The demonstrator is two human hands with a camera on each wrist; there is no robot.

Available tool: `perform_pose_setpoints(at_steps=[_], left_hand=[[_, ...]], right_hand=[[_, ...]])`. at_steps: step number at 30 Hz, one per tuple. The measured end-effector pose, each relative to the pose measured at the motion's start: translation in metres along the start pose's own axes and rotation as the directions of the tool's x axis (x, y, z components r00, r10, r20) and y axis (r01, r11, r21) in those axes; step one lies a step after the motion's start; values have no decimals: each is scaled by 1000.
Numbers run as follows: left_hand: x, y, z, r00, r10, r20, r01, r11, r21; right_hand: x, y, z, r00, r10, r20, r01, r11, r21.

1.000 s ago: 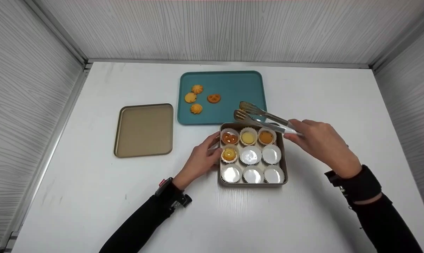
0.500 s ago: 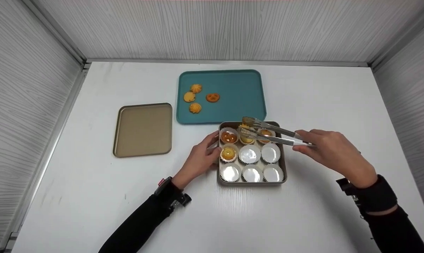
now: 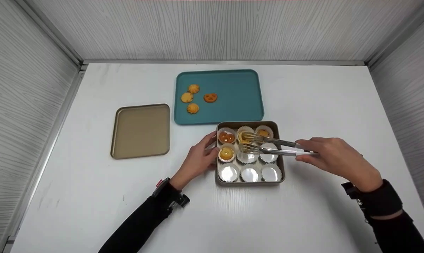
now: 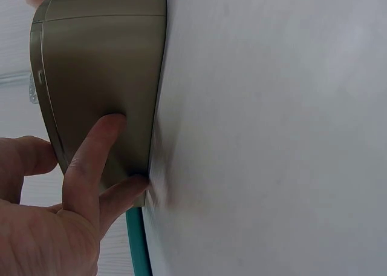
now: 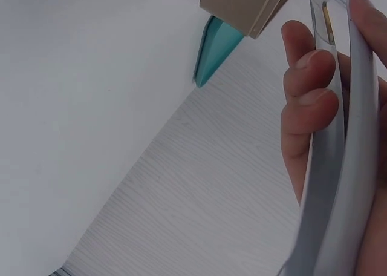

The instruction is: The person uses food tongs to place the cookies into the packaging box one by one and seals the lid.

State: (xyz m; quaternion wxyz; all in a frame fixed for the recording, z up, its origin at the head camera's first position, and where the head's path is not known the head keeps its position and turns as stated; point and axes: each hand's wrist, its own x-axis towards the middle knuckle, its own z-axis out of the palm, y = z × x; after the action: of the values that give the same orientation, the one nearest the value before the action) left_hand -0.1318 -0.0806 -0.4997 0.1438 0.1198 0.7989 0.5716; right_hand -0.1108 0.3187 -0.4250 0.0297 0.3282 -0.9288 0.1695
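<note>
The left hand (image 3: pixel 195 162), its fingers spread against the left wall of the rectangular bronze-coloured metal box (image 3: pixel 250 184), does best to brace lightly; the box sits on the white bench (image 3: pixel 313 95), well in from its side edges. The slim silver metal tongs (image 3: pixel 282 152) have parted tips over white fluted cups (image 3: pixel 250 173), so the right hand (image 3: pixel 340 161), fingers curled round them, should rise straight, sparing the frills.

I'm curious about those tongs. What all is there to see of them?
The tongs look metallic, with two long arms, pale handle sections and slotted, fork-like heads. The right hand grips them by the handles. In the head view they reach leftward over the open tin, heads apart above its fluted cups; whether they touch a cup there is unclear.
</note>
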Motion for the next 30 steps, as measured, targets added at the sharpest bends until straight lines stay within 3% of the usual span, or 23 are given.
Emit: perform_pose_setpoints(at_steps=[14, 25, 30], left_hand=[[-1, -1, 0, 1000, -3, 3, 3, 1000, -26], [-1, -1, -1, 1000, 8, -9, -8, 1000, -10], [-1, 0, 0, 1000, -21, 6, 21, 999, -26]], right_hand=[[-7, -1, -1, 997, -83, -2, 82, 992, -96], [-2, -5, -1, 997, -73, 24, 76, 988, -134], [-2, -4, 1, 997, -43, 59, 52, 988, -143]])
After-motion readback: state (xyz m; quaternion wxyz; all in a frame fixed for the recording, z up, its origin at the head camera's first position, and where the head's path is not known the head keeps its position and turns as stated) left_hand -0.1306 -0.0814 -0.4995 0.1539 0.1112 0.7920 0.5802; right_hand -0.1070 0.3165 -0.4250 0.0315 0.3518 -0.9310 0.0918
